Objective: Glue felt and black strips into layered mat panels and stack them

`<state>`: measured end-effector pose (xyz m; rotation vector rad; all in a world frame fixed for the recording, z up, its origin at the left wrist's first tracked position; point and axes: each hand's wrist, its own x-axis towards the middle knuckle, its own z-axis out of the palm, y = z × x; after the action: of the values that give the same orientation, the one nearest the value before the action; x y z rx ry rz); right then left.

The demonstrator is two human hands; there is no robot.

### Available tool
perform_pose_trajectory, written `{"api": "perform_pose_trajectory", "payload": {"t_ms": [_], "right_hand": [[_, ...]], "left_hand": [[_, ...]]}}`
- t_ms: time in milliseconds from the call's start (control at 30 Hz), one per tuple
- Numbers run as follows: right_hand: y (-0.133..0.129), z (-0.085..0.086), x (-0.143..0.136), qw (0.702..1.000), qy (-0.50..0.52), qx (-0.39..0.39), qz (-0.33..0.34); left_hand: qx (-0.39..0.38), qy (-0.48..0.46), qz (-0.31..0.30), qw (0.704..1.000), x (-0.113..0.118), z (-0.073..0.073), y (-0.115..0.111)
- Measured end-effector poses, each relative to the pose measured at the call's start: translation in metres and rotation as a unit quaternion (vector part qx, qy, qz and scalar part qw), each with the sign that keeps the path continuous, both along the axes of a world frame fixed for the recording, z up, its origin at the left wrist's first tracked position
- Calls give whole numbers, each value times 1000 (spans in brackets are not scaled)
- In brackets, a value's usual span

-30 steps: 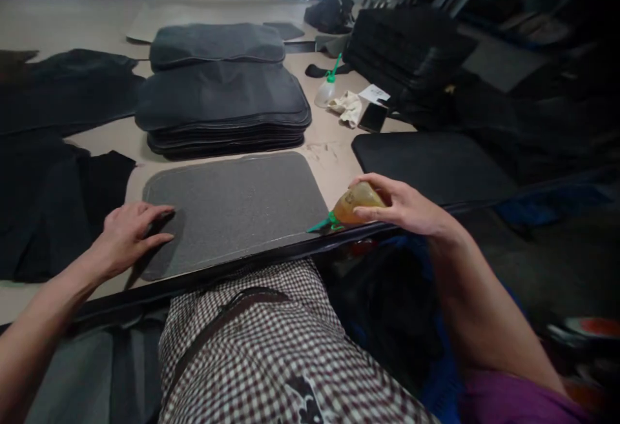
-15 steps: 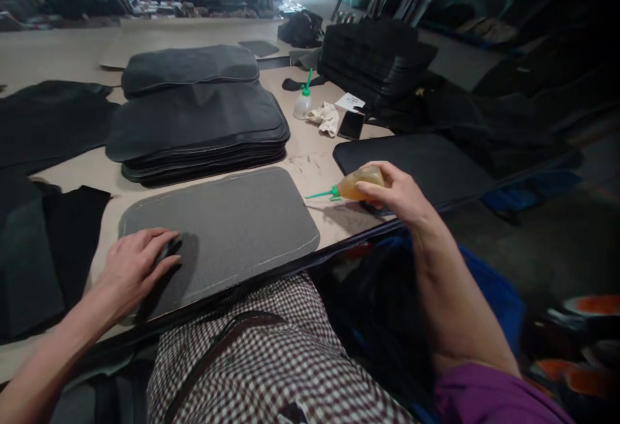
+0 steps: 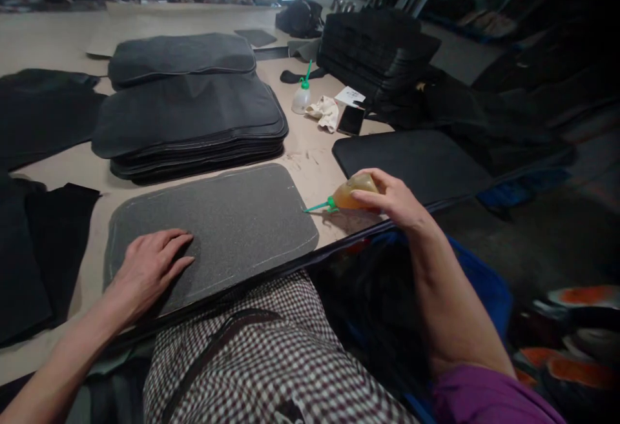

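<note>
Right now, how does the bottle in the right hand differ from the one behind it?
The held bottle is tipped well over in the right hand, while the standing bottle is upright on the table. The held bottle looks amber; the standing bottle looks pale and cloudy. Both have a long green spout.

Amber bottle [image 3: 347, 193] beside grey panel [image 3: 242, 224]

A dark phone [image 3: 351, 121] lies beside a crumpled pale cloth [image 3: 324, 113] and a white card [image 3: 349, 95]; farther back sits a black bundle [image 3: 299, 18].
</note>
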<state>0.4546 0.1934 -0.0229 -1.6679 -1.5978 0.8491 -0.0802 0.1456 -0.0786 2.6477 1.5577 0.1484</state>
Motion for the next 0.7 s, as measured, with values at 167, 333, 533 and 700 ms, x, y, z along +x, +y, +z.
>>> {"api": "perform_pose_trajectory", "payload": {"t_ms": [167,333,533,700], "right_hand": [[-15,7,17,999,35,-40,-4],[2,1,4,985,152,18,-82],[42,-21,-47,986,77,120,-89],[53,-34,-61,979,-58,163,-105]], "left_hand": [[-15,-40,16,999,-1,-1,1],[-7,-79,44,996,4,-1,-2],[11,-83,47,995,14,-4,-15],[22,-76,39,996,16,-9,-23]]}}
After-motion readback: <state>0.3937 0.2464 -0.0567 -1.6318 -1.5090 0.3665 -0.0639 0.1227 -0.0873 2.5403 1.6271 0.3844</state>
